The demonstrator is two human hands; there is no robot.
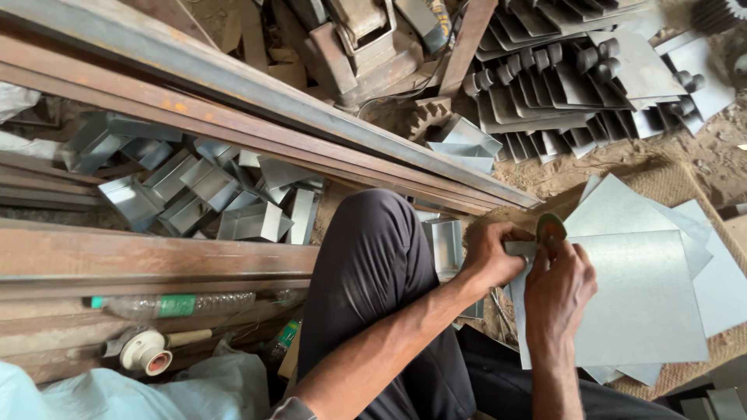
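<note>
Hands meet at the near-left corner of the top steel sheet. Left hand pinches that corner; right hand closes on a small green-tipped tool above it.

You had soft, even daylight with only faint shadows; the metal sheets gave off a mild sheen (no hard glare), and the frame's edges looked slightly stretched.

galvanized sheet | grey, flat, topmost of stack | 4 o'clock | small green-rimmed disc | on its upper-left corner
</note>
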